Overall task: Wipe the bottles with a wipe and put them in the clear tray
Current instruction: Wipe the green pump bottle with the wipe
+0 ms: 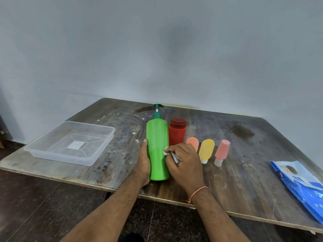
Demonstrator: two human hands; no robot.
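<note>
A: Here's the green pump bottle (157,151) standing upright near the front edge of the wooden table (244,180). The left hand (143,163) is wrapped round its lower half, thumb up the near side, the other fingers hidden behind it.

B: And the right hand (185,163) has a small white wipe (166,151) pinched in curled fingers, pressed to the bottle's right flank about halfway up.

A: The clear tray (70,143) sits well off to the left with nothing in it, so by my reading this is the first bottle of the lot.

B: Four to follow: the red jar (176,132) just behind the bottle, then an orange tube (192,143), a yellow tube (206,150) and a pink tube (222,152), all three standing on their caps.

A: That's the worry. The wiping hand is right beside that orange tube, partly covering it. A wide stroke and the knuckles could topple it, perhaps into its neighbours.

B: The bottle is tall and close to the table edge, too. Push sideways harder than the left hand resists and it could tip or slide forward.

A: And the wipe is bunched small, so parts of the bottle could get missed. The blue wipes pack (300,187) lies far right.
</note>
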